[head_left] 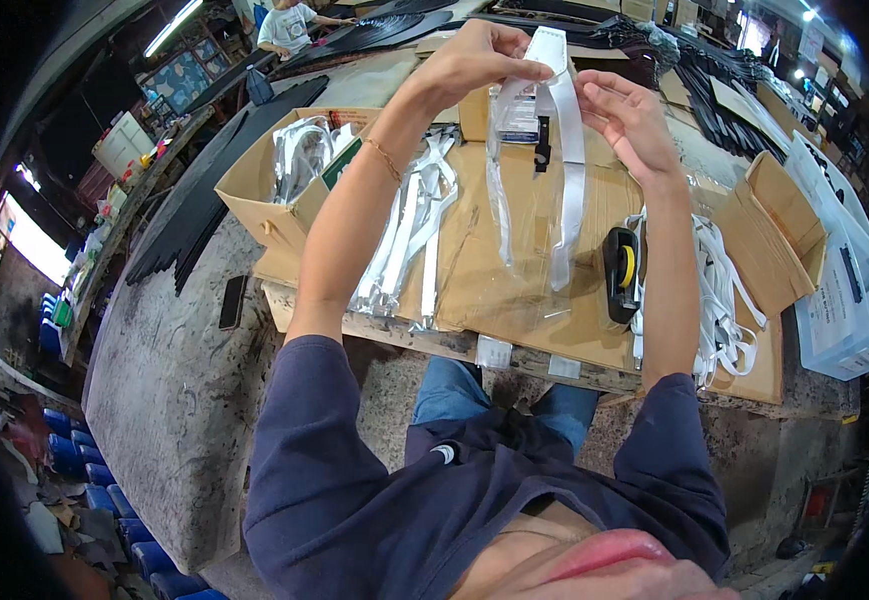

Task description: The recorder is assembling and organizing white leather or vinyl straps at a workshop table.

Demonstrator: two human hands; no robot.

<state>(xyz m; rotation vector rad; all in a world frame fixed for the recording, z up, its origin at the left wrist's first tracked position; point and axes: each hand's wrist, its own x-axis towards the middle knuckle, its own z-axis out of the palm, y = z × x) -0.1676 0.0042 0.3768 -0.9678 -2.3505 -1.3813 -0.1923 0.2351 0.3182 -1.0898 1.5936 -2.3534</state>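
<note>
My left hand [476,62] is closed on the stitched end of a white belt [571,150], held up above the middle of the table. The belt is doubled over and its lengths hang down, with a clear plastic sleeve [529,225] about the lower part. A dark printed label and a black clip show between the lengths. Beside the belt's right edge, my right hand [632,120] is raised with fingers loosely bent and apart; whether a fingertip touches the plastic is unclear. Left of the belt, several bagged white belts [416,225] lie on flattened cardboard [469,290].
A carton [259,215] of white straps stands left, near a dark phone [233,302]. On the right are a black-and-yellow tape dispenser [618,275], loose white straps [719,300], an open carton [776,225] and a clear bin [839,310]. Another person [287,28] sits far back.
</note>
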